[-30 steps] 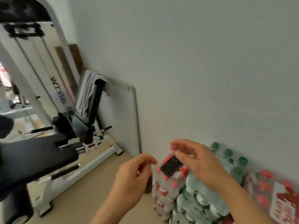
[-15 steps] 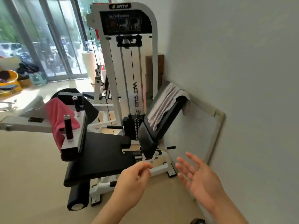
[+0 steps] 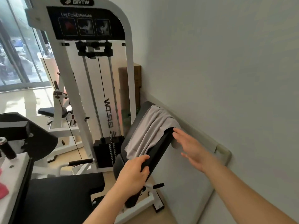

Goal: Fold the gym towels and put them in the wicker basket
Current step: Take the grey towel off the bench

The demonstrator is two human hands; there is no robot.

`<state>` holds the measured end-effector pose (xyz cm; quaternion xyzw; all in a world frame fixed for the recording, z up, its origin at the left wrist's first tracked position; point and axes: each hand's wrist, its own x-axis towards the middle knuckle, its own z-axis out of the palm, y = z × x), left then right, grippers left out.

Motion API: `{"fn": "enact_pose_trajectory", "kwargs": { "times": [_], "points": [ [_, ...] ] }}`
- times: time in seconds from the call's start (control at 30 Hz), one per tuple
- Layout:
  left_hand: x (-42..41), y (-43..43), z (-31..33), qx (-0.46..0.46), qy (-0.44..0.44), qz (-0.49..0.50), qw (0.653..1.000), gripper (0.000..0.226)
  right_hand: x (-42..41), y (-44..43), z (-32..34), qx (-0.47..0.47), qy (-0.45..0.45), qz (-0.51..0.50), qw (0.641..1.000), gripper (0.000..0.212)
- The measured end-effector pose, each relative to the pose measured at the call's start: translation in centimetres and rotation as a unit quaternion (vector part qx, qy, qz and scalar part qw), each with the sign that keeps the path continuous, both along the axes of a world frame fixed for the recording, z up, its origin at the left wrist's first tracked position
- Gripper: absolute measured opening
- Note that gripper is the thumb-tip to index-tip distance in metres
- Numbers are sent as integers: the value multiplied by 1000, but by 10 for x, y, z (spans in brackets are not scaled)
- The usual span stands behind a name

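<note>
A grey towel (image 3: 150, 126) hangs over the top of the black backrest (image 3: 157, 152) of a leg curl machine. My left hand (image 3: 134, 172) curls its fingers and thumb round the backrest's edge, right at the towel's lower hem; whether it also pinches the cloth is unclear. My right hand (image 3: 189, 146) is flat with straight fingers, its fingertips touching the towel's corner behind the backrest top. A red towel (image 3: 2, 189) shows at the left edge. No wicker basket is in view.
The white machine frame (image 3: 72, 88) and its weight stack (image 3: 105, 151) stand behind the backrest. The black seat (image 3: 61, 199) lies at the lower left. A white board (image 3: 194, 183) leans on the wall at the right. A cardboard box (image 3: 129, 88) stands in the corner.
The view swung from the water bottles to the machine and moved close. My right hand let go of a small black object, and both hands reached forward to the backrest and grey towel.
</note>
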<state>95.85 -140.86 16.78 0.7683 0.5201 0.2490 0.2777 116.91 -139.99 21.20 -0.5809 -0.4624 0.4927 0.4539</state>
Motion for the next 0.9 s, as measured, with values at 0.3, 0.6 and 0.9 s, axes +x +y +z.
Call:
{"fn": "enact_pose_trajectory", "kwargs": {
  "times": [0.3,0.6,0.9],
  "points": [
    [66,203,-49,102,56,-111,987,53,14,145,-37,-47,-271,-76,958,72],
    [95,270,-55,109,-35,-179,977,10,37,176,-46,-69,-370,-132,917,51],
    [81,253,-34,-248,-119,-458,845,5,28,184,-56,-92,-17,-404,910,29]
  ]
}}
